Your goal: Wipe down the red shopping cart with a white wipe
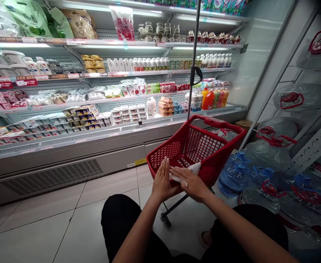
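Observation:
A red plastic shopping cart [217,146] stands in front of me, its basket tilted. My left hand [163,179] is at the basket's near edge, its fingers stretched out together and pointing up. Close beside it is my right hand [191,182], with its fingers laid across a white cloth or tissue [195,168]. The white piece shows on both sides of that hand, against the near side of the basket. The two hands nearly meet at the fingertips. The right palm is hidden.
An open refrigerated case [116,131] runs along the far side, its shelves stocked with yogurt cups, bottles and bags. Large water jugs [234,175] crowd the right, some on a rack. A caster [165,220] rests on the tiled floor [94,208] near my legs.

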### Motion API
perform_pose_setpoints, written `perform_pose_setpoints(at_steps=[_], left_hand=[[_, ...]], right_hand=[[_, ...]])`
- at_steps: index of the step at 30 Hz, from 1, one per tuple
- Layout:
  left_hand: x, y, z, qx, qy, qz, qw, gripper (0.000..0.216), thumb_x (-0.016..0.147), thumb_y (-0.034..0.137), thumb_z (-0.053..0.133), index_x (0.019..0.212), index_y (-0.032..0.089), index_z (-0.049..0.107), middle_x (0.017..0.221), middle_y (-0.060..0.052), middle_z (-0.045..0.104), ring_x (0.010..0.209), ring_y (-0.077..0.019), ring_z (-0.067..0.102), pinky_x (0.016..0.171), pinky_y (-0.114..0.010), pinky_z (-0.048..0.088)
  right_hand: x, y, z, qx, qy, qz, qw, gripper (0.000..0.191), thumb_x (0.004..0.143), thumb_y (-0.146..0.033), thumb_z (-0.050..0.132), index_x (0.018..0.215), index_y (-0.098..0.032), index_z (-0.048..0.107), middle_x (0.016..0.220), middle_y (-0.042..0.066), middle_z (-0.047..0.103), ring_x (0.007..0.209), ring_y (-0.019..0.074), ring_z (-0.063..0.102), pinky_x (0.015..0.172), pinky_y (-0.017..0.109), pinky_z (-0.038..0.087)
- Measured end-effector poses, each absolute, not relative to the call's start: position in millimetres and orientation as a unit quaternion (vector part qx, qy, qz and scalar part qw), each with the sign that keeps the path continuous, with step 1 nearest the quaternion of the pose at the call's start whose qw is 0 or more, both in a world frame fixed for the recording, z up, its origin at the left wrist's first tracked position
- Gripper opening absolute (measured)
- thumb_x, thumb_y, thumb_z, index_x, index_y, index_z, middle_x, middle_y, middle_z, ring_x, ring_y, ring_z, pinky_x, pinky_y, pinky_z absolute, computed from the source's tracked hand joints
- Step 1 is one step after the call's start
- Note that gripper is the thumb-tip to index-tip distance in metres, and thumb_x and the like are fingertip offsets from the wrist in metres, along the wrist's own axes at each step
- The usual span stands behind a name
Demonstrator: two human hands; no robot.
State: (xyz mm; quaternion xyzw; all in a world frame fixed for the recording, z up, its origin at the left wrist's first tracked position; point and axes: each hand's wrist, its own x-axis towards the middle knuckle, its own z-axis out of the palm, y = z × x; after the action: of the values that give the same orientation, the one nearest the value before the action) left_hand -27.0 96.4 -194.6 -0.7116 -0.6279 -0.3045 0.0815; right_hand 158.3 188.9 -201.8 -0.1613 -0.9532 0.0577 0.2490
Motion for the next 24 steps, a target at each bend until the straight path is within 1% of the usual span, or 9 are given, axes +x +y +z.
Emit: perform_pose_setpoints(at_steps=[2,4,8,11,13,17,21,22,24], left_hand=[[-29,96,-193,-0.71,-0.635,-0.297,0.074,0.134,0.078,0.047,0.081,0.165,0.02,-0.017,0.175,-0.015,0.008,0.161,-0.033,0.011,0.129,-0.054,0.027],[-30,96,-192,-0.706,-0.642,-0.291,0.069,0.135,0.078,0.05,0.083,0.166,0.021,-0.016,0.175,-0.014,0.01,0.161,-0.0327,0.012,0.129,-0.053,0.028],[-27,98,-192,-0.705,-0.644,-0.29,0.065,0.134,0.078,0.05,0.083,0.166,0.022,-0.013,0.175,-0.012,0.011,0.161,-0.0325,0.016,0.129,-0.053,0.028],[-22,102,-196,-0.707,-0.639,-0.295,0.065,0.132,0.078,0.049,0.082,0.166,0.022,-0.011,0.175,-0.012,0.012,0.161,-0.0327,0.016,0.129,-0.053,0.029],[-21,104,-199,-0.713,-0.632,-0.298,0.066,0.129,0.078,0.044,0.08,0.166,0.02,-0.012,0.175,-0.012,0.012,0.161,-0.0321,0.015,0.129,-0.053,0.029],[-24,105,-202,-0.716,-0.624,-0.302,0.075,0.126,0.077,0.029,0.074,0.166,0.018,-0.015,0.175,-0.014,0.01,0.161,-0.0319,0.016,0.129,-0.054,0.028],[-31,103,-199,-0.724,-0.622,-0.289,0.074,0.13,0.078,0.034,0.078,0.165,0.02,-0.018,0.175,-0.013,0.008,0.161,-0.0328,0.014,0.128,-0.054,0.029],[-33,102,-198,-0.728,-0.62,-0.283,0.074,0.131,0.079,0.035,0.078,0.165,0.021,-0.019,0.175,-0.012,0.008,0.161,-0.0324,0.014,0.129,-0.053,0.029],[-37,100,-195,-0.733,-0.619,-0.272,0.074,0.13,0.081,0.034,0.078,0.165,0.022,-0.02,0.175,-0.011,0.009,0.161,-0.0311,0.014,0.129,-0.051,0.029]], right_hand=[[192,227,-194,-0.228,-0.939,0.034,0.256,0.065,0.096,-0.022,0.036,0.161,-0.03,0.04,0.161,-0.002,0.048,0.15,0.0188,0.041,0.127,0.044,0.032],[226,264,-187,-0.288,-0.918,0.022,0.273,0.065,0.097,-0.022,0.032,0.162,-0.026,0.038,0.16,0.005,0.05,0.151,0.0253,0.04,0.127,0.058,0.028],[251,292,-186,-0.35,-0.885,-0.031,0.306,0.061,0.099,-0.023,0.033,0.159,-0.023,0.043,0.157,0.007,0.054,0.152,0.0258,0.039,0.129,0.055,0.021],[217,259,-200,-0.329,-0.894,-0.032,0.303,0.061,0.099,-0.022,0.034,0.159,-0.02,0.043,0.157,0.007,0.053,0.152,0.0239,0.039,0.13,0.05,0.022],[182,222,-210,-0.283,-0.913,-0.025,0.292,0.065,0.097,-0.02,0.035,0.162,-0.025,0.038,0.161,0.001,0.049,0.152,0.0191,0.037,0.13,0.045,0.026],[142,173,-215,-0.156,-0.95,0.026,0.269,0.072,0.094,-0.017,0.039,0.165,-0.022,0.029,0.167,0.004,0.039,0.155,0.0197,0.032,0.129,0.048,0.029],[174,206,-200,-0.171,-0.953,0.037,0.246,0.069,0.095,-0.019,0.037,0.163,-0.029,0.035,0.163,-0.002,0.045,0.152,0.0183,0.039,0.127,0.044,0.033],[191,225,-195,-0.2,-0.947,0.033,0.251,0.067,0.095,-0.019,0.035,0.162,-0.029,0.038,0.161,-0.001,0.048,0.15,0.0188,0.041,0.126,0.045,0.035],[227,266,-183,-0.257,-0.929,0.024,0.265,0.064,0.097,-0.02,0.031,0.16,-0.023,0.042,0.158,0.007,0.052,0.148,0.0252,0.044,0.124,0.056,0.035]])
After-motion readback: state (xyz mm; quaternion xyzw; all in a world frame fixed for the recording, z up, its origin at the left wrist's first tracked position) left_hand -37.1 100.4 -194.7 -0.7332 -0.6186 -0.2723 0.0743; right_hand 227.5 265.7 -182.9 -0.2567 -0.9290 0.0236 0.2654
